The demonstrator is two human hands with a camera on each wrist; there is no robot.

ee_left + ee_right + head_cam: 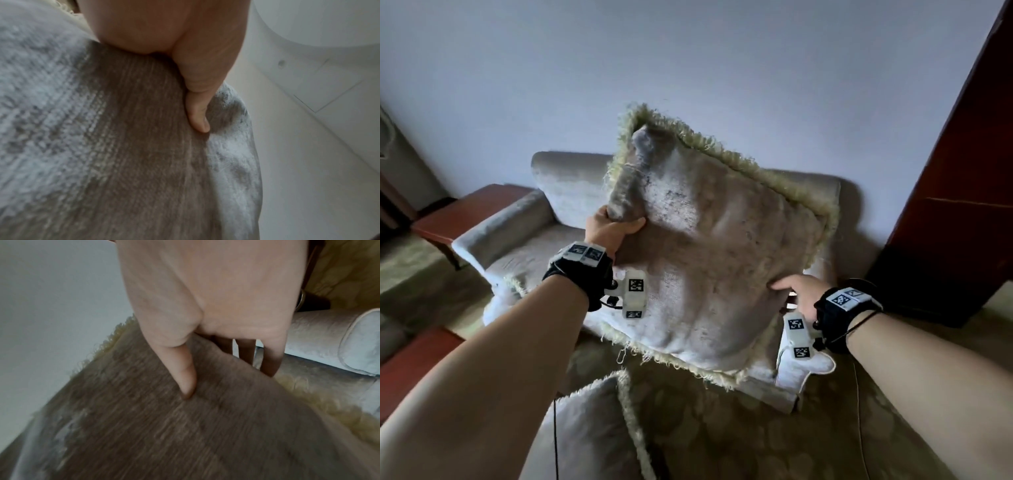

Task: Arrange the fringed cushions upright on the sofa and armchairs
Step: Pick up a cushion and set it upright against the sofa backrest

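Nearest, at 6 o'clock, a second fringed cushion (592, 431) waits. Held cushion (709, 253) hangs tilted over the armchair (571, 192) — left hand (613, 228) clenching its bunched edge at 10 o'clock, right hand (796, 291) pinching its side at 4 (thumb in front). Placing step, I judge: next lower it upright against the backrest.

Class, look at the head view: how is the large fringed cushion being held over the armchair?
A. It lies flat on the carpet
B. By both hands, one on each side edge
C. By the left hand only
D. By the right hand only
B: the left hand grips a bunched fold of the fringed cushion while the right hand pinches its opposite edge, above the armchair.
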